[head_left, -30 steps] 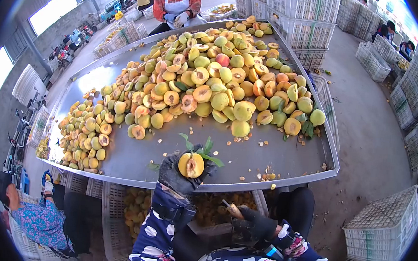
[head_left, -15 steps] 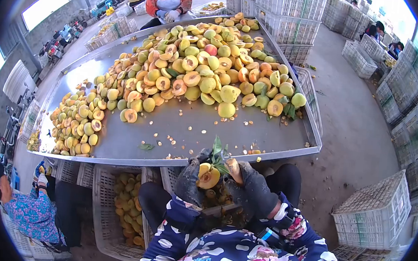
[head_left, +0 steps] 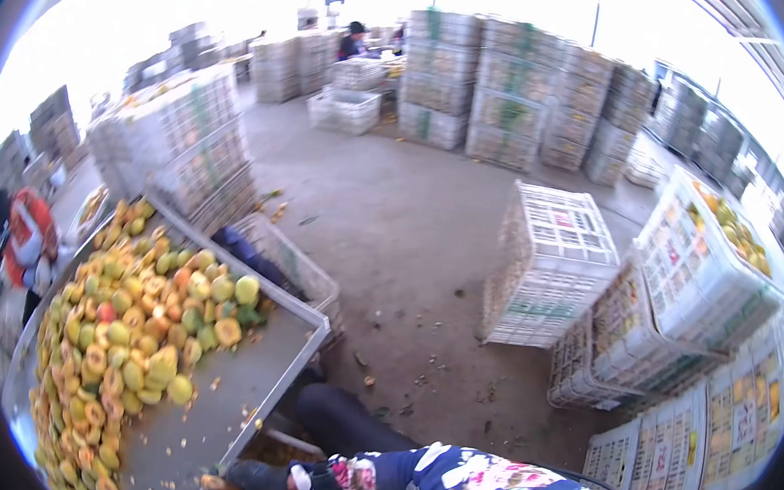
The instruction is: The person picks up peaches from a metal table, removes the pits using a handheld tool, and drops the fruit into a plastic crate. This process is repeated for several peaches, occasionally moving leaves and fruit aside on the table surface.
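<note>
My right hand, in a dark glove, is at the bottom edge beside the corner of the metal table. Its fingers are closed around a small orange-brown object that is too blurred to name. My left hand is out of view. Up the table from my right hand lies a large heap of whole and halved yellow-green fruit, with small pits scattered on the bare metal.
Fruit-filled crates are stacked on the right, near a white crate stack. Another stack stands behind the table, and a low crate is beside it. A person in orange is at far left.
The view has swung right, moving the table and fruit to the left. My left hand and the halved fruit in it have left view; my right hand now shows at the bottom edge.
</note>
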A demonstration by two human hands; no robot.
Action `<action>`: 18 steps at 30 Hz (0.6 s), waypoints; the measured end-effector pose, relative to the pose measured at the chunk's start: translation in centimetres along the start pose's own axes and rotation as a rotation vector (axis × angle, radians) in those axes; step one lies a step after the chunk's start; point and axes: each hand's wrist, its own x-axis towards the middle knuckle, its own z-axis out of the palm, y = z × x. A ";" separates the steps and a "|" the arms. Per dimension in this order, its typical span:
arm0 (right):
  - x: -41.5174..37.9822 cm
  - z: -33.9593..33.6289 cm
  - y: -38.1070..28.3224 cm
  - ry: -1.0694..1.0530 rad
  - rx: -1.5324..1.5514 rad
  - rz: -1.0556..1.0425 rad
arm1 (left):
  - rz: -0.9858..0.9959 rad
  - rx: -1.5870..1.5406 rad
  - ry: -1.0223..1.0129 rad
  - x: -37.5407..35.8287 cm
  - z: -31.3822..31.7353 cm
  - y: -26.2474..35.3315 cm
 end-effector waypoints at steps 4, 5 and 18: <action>-0.1 -1.3 0.7 0.014 -0.436 -0.183 | -0.011 -0.015 -0.129 1.3 4.0 0.8; -0.5 -1.8 0.6 0.023 -0.487 -0.202 | -0.016 -0.017 -0.157 1.5 4.8 1.0; -2.6 -4.6 1.2 0.076 -0.691 -0.226 | -0.085 -0.154 -0.200 1.3 6.6 1.0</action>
